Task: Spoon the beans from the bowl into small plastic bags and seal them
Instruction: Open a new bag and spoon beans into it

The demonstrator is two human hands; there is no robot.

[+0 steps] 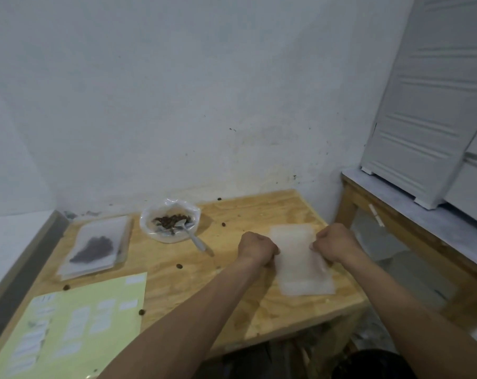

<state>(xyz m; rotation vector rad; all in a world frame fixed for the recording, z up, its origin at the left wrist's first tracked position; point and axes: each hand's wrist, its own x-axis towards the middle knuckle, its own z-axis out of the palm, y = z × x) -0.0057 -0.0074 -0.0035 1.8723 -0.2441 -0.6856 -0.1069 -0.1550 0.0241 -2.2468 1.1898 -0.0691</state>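
Observation:
An empty translucent plastic bag (297, 258) lies flat on the right part of the wooden table (193, 280). My left hand (255, 248) pinches its left edge with curled fingers. My right hand (334, 246) pinches its right edge the same way. Further back stands a clear bowl (168, 224) holding dark brown beans (170, 220), with a plastic spoon (193, 236) leaning in it, handle toward me. At the left, a filled bag of beans (93, 248) lies on a stack of flat bags.
A pale green sheet with white labels (70, 326) covers the near left of the table. Several loose beans are scattered on the wood, one (179, 266) near the middle. A white cabinet (428, 105) stands on a second table (412, 231) at the right. Walls close the back and left.

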